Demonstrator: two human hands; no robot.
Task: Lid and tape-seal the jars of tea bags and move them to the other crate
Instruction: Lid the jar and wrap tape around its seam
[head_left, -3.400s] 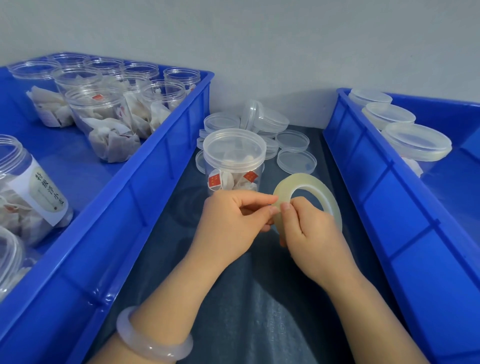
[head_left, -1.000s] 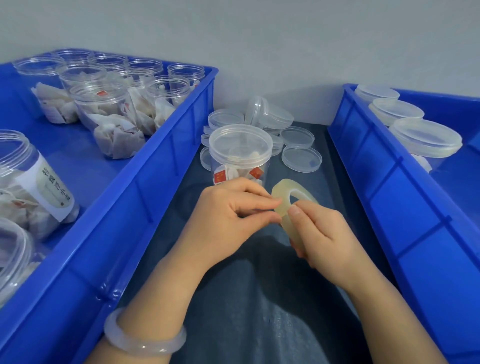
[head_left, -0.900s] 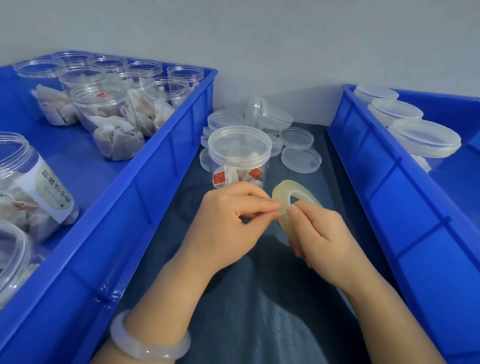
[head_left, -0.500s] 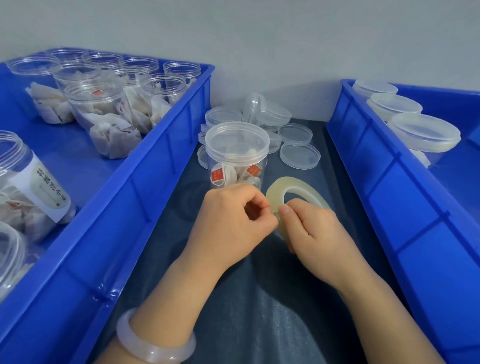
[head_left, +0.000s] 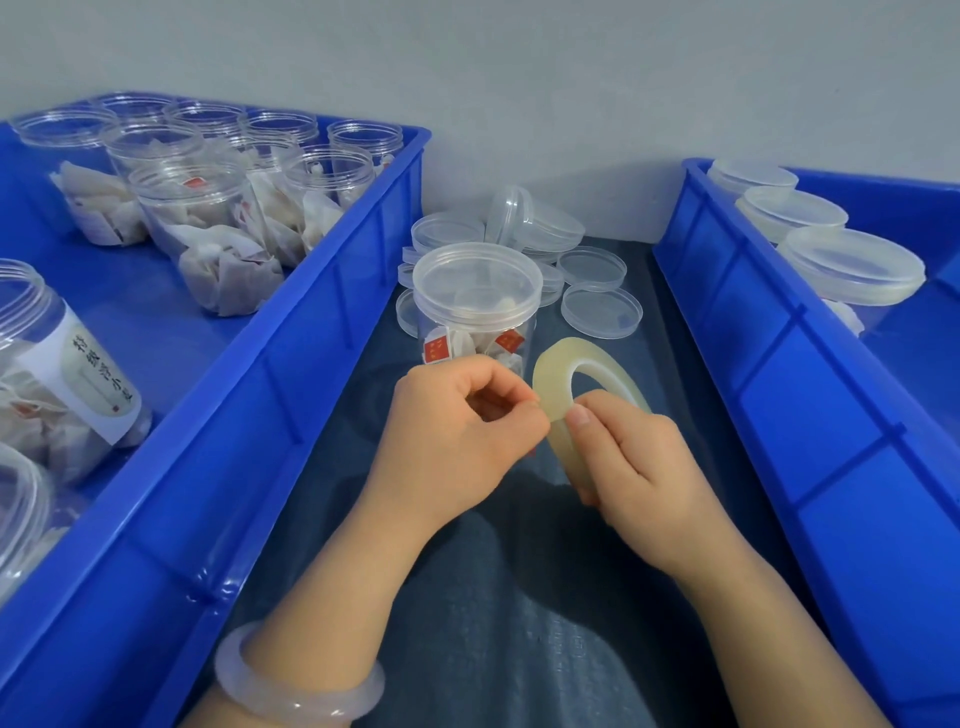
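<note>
Since half a second back hardly anything is shifting: the left fingertips are just curling in tighter and the roll is tipping a bit more upright. Left hand (head_left: 457, 436) is pinching thumb and forefinger at the outer rim of the tape roll (head_left: 571, 374), probably picking for the loose end. Can't tell if any tape is lifting yet. Right hand (head_left: 628, 467) is wrapping round the lower part of the roll, thumb pressing on the band and steadying it.

Lidded jar (head_left: 475, 306) is standing on the dark mat (head_left: 519, 597) at 12 o'clock from the left hand, just past the knuckles, and I'm not seeing any tape on it. Loose lids (head_left: 600, 312) are lying at 1 o'clock behind it. Open jars (head_left: 192, 208) are waiting in the left crate (head_left: 322, 332) at 10 o'clock, and the right crate (head_left: 779, 364) at 3 o'clock is holding closed ones.

My take: keep the nail scraping flat along the edge with the right thumb braking the roll. Peel the end off straight so it isn't twisting or folding onto itself before reaching the lid seam.
</note>
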